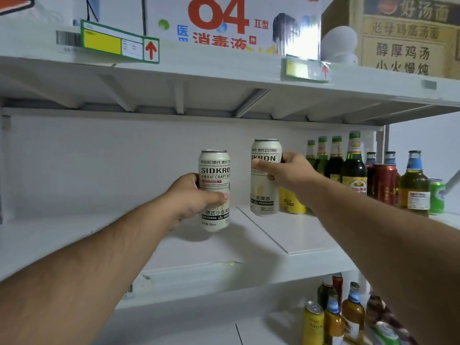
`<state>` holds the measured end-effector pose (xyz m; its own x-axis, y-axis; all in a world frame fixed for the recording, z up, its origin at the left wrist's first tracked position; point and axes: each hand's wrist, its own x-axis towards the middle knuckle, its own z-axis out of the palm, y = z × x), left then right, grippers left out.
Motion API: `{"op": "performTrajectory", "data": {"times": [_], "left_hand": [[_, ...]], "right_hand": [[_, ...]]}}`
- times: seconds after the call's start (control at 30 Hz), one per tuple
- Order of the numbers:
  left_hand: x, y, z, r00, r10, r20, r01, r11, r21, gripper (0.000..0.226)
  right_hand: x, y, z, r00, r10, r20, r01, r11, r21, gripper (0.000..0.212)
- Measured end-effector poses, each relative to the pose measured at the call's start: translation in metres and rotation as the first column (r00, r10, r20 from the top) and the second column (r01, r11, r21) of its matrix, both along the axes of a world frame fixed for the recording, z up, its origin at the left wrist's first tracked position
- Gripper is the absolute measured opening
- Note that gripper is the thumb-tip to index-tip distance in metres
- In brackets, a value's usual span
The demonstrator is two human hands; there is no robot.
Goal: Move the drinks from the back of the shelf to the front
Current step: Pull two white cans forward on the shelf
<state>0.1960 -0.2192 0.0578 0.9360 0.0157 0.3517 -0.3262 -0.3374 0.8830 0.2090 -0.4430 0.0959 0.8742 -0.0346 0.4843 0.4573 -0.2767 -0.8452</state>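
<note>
Two tall white beer cans are held upright above the white middle shelf (286, 235). My left hand (191, 195) grips the left can (215, 170) around its middle, and that can hangs over the shelf's centre. My right hand (288, 170) grips the right can (265, 195) near its upper half. This can is farther back and its base is close to the shelf surface; I cannot tell if it touches. Both arms reach in from the front.
Green and brown glass bottles (353, 160), red cans (383, 183), a green can (436, 196) and yellow cans (292, 201) crowd the shelf's right end. Cartons (231, 23) stand on the shelf above. More bottles and cans (348, 317) fill the lower shelf at right.
</note>
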Motion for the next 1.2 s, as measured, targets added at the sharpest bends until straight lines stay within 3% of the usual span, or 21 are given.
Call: {"op": "performTrajectory", "data": {"times": [0.6,1.2], "left_hand": [[0.088,-0.035,-0.003,1.0,-0.012,-0.009,0.012,1.0,0.019,0.039],[0.121,-0.055,-0.005,0.984,0.176,-0.036,-0.176,0.984,0.012,0.036]], "right_hand": [[0.126,-0.025,-0.017,0.998,-0.021,-0.06,0.022,1.0,0.009,0.028],[0.234,-0.031,-0.032,0.981,0.14,-0.131,-0.146,0.989,-0.035,0.02]]}}
